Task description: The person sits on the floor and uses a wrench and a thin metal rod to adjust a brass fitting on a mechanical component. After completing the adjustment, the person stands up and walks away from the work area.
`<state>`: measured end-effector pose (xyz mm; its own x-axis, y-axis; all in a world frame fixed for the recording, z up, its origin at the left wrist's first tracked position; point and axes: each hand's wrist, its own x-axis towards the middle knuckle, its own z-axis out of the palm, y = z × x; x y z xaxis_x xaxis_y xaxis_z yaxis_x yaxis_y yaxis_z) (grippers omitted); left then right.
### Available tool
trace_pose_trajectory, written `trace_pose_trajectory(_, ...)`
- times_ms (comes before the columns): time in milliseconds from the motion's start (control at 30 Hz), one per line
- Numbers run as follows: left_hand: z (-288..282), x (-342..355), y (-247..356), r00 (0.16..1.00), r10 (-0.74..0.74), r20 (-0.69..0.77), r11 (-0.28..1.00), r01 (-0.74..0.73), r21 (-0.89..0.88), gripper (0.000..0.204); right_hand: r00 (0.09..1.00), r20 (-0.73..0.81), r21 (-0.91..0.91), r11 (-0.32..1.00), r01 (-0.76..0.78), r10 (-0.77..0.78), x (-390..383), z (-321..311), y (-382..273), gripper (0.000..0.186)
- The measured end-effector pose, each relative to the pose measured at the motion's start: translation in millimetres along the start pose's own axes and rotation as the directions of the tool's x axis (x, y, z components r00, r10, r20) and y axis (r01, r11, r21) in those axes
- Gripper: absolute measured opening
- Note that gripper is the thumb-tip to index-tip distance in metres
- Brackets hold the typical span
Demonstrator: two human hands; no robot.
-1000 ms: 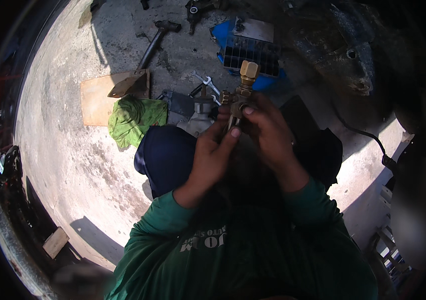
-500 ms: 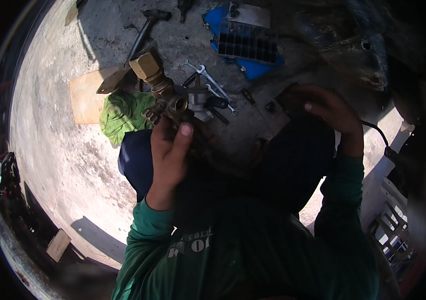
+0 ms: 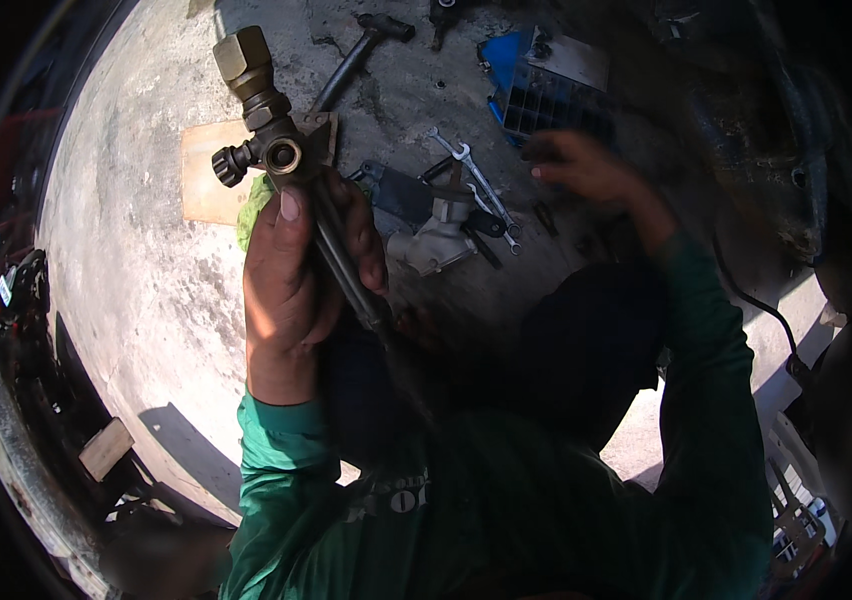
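My left hand (image 3: 281, 270) is wrapped round the stem of a brass valve fitting (image 3: 264, 108), its thumb pressed along the near side. The valve has a large hex end, a small ribbed knob and an open round port facing up. A long metal tube runs from it toward my lap, its lower end lost in shadow. My right hand (image 3: 596, 175) reaches out beside the parts organizer (image 3: 558, 100), fingers stretched to the left and partly dark; nothing shows in them. Between the hands, a grey metal housing (image 3: 438, 240) lies on the floor, near two open-end wrenches (image 3: 484, 180).
Behind the valve lie a hammer (image 3: 351, 70) and a tan board (image 3: 211, 175). A green cloth (image 3: 254, 210) is mostly covered by my left hand. A black cable (image 3: 761, 305) curves along the right. A wooden block (image 3: 106, 448) sits at the lower left.
The left hand has raised the valve toward me and leftward, baring its tube. My right hand has moved left and forward toward the organizer. The whole view has shifted.
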<state>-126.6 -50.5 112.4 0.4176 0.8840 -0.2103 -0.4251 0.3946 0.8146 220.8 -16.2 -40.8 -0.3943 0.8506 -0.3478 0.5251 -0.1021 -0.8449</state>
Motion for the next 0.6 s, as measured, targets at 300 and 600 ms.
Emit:
trace_pose_trajectory(300, -41, 56, -2, 0.954, -0.146, -0.263, 0.989, 0.140, -0.038, 0.050, 0.964, -0.181, -0.676, 0.736, 0.021, -0.195, 241, 40, -3, 0.026)
trace_pose_trajectory(600, -36, 75, 1, 0.946, -0.206, -0.250, 0.974, 0.172, -0.150, 0.052, 0.953, -0.253, -0.661, 0.749, -0.045, -0.166, 267, 57, 33, 0.024)
